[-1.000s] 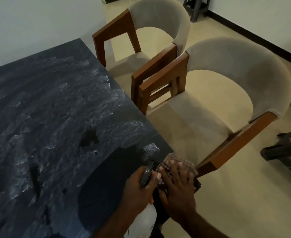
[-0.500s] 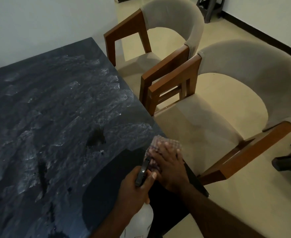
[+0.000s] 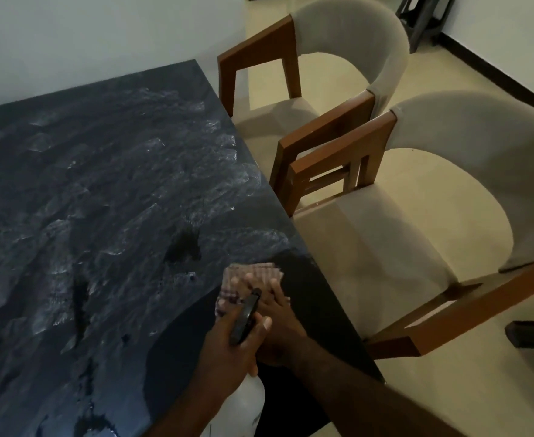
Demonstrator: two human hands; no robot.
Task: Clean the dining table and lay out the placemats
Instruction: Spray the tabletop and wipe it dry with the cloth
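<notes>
I read the dining table (image 3: 101,184) as filling the left half of the frame, its dark top streaked with a pale, wet-looking film. At lower centre, near the table's right edge, the checked cloth (image 3: 259,271) lies flat on the top. The right hand (image 3: 278,313) rests on it palm down, fingers straight and spread, pressing the cloth to the surface. The left hand (image 3: 228,345) sits just below and left of it, fingers curled round the neck of a white spray bottle (image 3: 250,402). The black spray head (image 3: 243,316) rises over the knuckles and covers part of the right hand (the bottle's body runs toward the bottom edge; I cannot tell whether it touches the table). A darker patch (image 3: 177,357) of even tone spreads around and below both hands, bounded on the left by a curved line. Two beige armchairs with wooden arms stand just beside the table's right edge: the far chair (image 3: 354,58) at upper centre, the near chair (image 3: 480,146) at right
</notes>
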